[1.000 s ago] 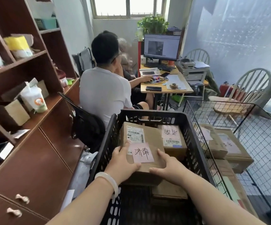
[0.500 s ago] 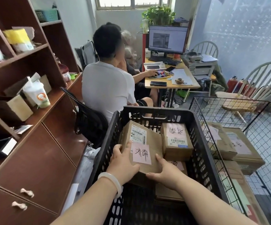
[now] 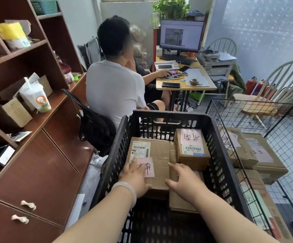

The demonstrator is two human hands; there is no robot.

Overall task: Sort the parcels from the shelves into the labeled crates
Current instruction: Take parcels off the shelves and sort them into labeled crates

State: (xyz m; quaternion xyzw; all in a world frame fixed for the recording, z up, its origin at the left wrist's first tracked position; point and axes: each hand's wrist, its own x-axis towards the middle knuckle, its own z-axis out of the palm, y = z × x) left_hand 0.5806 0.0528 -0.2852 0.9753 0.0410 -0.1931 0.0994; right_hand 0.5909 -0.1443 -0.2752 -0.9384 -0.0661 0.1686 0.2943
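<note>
In the black crate (image 3: 216, 137), we are seeing three parcels. Our left hand (image 3: 133, 179) is lying flat, fingers spread, on the pink-labelled parcel (image 3: 158, 155); our right hand (image 3: 184, 179) is hovering half-open beside it, contact unclear.

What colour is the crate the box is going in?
Black, with holes all over its sides; seen from the head view.

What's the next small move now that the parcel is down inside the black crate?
Probably let go and lift both hands out. The parcel looks settled in the black crate beside another box; the left hand and right hand only rest on it.
</note>
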